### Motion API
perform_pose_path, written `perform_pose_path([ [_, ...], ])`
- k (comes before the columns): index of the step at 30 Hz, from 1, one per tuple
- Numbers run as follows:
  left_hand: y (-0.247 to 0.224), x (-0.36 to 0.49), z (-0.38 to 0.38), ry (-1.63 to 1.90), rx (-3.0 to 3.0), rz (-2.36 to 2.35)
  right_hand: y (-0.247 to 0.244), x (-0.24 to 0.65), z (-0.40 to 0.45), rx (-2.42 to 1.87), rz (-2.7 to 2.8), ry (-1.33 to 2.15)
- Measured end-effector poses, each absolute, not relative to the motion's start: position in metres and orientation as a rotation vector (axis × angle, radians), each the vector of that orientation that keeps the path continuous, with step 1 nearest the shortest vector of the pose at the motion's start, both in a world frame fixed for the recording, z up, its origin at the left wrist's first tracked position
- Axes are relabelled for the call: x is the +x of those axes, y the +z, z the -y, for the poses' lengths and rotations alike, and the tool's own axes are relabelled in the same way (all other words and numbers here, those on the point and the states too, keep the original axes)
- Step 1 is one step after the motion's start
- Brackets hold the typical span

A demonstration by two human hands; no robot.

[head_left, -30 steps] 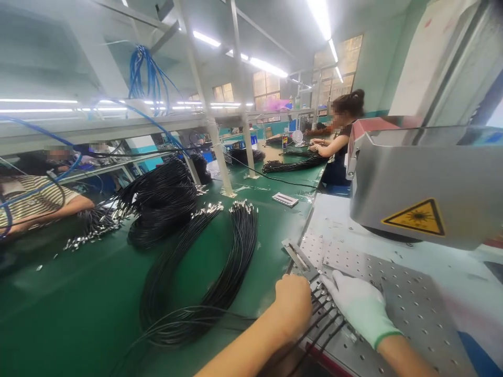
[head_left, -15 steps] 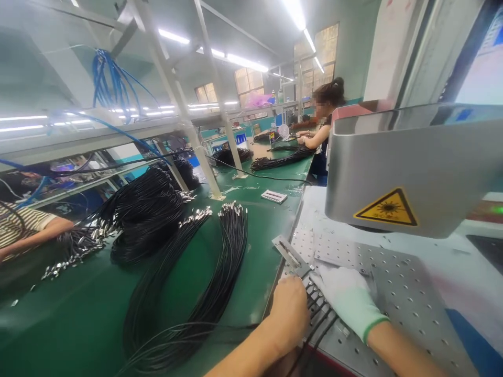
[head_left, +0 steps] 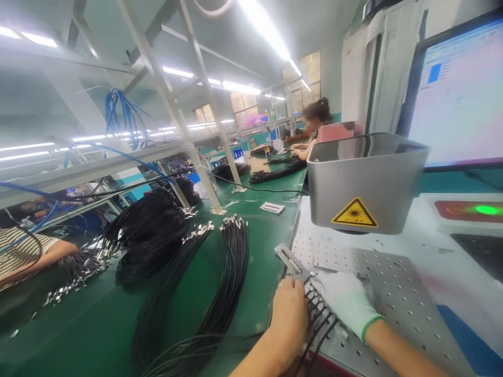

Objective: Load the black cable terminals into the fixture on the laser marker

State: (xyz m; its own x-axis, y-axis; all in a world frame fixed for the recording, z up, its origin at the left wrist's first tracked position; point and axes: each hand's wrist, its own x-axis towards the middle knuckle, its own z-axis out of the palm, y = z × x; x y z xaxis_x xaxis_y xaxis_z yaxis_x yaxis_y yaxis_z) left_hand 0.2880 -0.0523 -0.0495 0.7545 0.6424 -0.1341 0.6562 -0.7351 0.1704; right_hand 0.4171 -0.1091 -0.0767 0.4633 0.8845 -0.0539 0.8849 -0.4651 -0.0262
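My left hand, bare, is closed at the near edge of a metal fixture; what its curled fingers hold is hidden. My right hand, in a white glove with a green cuff, lies over the fixture's other end, its fingertips pressed near the cable ends. Several black cables run from the fixture between my hands toward the bottom of the view. Beneath is a perforated metal plate. The grey machine head with a yellow warning triangle hangs above the plate.
Black cable bundles with metal ends lie on the green table, beside a larger black coil. A small slotted piece sits farther back. A monitor stands right. One person works at the far table; another person's arm is at left.
The view has turned slightly right and up, showing more of the monitor and a green light. My hands stay at the fixture in nearly the same pose.
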Motion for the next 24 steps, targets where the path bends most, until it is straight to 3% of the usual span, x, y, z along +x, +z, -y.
perform_pose_path([
  [7,-0.046,0.298,0.058,-0.396,2.944,-0.869,-0.079,0.421,0.105,2.693,-1.617,-0.141],
  [18,-0.054,0.299,0.057,-0.318,2.906,-0.859,-0.078,0.42,0.108,2.709,-1.623,-0.124],
  [24,-0.053,0.284,0.055,-0.005,2.844,-0.969,-0.076,0.417,0.107,2.736,-1.637,-0.056],
])
